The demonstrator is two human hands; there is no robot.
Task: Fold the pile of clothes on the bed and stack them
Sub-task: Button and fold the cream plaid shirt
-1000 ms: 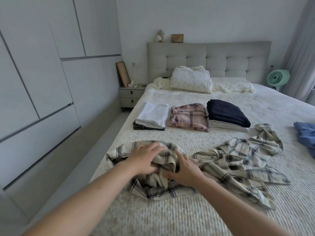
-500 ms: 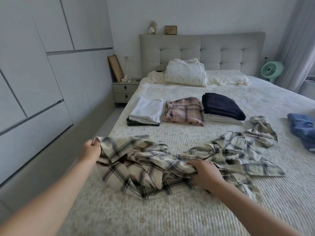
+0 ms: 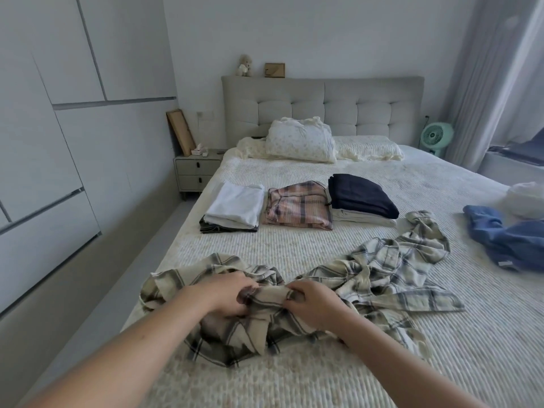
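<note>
Both grips, left hand and right hand, seemingly pinching plaid shirt.

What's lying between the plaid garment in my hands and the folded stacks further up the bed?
Nothing visible. Both the left hand and right hand grip the plaid garment, and only bare bedspread separates it from the folded stacks. The blue garment lies off to the right, out of that path.

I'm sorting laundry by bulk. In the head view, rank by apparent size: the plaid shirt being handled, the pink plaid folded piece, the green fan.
1. plaid shirt, held by left hand and right hand; nearest, so partly inflated.
2. pink plaid folded piece.
3. green fan; farthest, true size unsure.
</note>
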